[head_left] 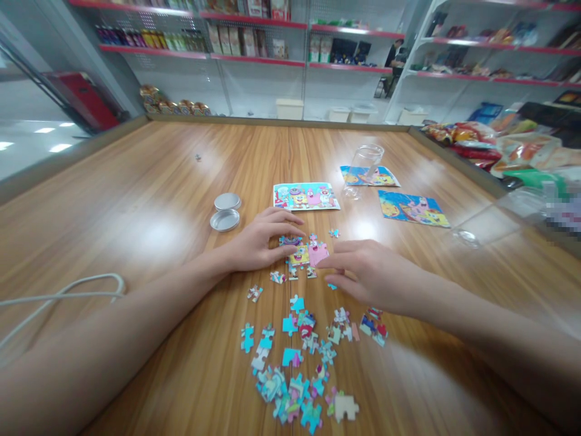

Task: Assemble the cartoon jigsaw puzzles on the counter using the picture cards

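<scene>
A partly joined jigsaw puzzle (299, 255) with a yellow and a pink cartoon figure lies flat between my hands. My left hand (263, 240) rests at its left side, fingers spread, with the fingertips over or touching its left edge. My right hand (363, 266) is at the right side with its index fingertip at the pink puzzle section (318, 253); thumb and fingers are apart. A small blue puzzle piece (333, 286) lies partly under the right hand. Another loose piece (334, 232) sits just above that hand. Nearer me, several loose puzzle pieces (290, 325) are scattered, some overlapping.
Beyond the puzzle lies a picture card (306, 196), with two blue picture sheets (414, 209) to its right. Clear plastic jars (499, 215) lie or stand nearby. Two round metal lids (225, 220) are left. A white cable (91, 278) crosses the left side of the wooden table (158, 181).
</scene>
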A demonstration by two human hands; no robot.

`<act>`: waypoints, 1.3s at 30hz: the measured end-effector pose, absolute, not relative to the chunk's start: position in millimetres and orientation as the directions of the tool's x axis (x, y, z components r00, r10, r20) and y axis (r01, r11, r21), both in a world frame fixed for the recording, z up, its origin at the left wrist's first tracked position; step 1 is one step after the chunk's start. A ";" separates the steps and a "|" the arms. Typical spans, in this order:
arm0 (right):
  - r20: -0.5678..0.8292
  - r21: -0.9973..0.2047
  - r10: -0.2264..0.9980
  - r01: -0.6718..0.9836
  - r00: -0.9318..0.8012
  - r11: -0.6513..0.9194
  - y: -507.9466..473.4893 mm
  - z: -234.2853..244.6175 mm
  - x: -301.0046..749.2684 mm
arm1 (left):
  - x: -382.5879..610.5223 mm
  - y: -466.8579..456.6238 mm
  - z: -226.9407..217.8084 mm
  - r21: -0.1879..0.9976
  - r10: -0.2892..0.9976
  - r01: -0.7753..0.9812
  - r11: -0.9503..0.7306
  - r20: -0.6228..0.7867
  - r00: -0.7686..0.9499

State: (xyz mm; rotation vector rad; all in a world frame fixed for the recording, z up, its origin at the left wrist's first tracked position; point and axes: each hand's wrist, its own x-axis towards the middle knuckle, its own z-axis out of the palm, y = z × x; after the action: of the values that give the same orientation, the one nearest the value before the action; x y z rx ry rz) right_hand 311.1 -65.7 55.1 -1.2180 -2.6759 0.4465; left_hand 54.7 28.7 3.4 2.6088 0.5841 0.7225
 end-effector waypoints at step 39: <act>-0.185 -0.423 0.558 0.579 -0.809 0.698 -96.2 73.1 293.6 | 55.5 29.9 7.9 0.400 0.354 0.218 -0.890 0.307 0.883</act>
State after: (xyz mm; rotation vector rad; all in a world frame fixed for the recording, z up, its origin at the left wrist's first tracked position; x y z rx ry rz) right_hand 293.6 -96.2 73.1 -0.9829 -2.9334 0.7536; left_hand 55.5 29.9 7.9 2.6949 0.4237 0.5348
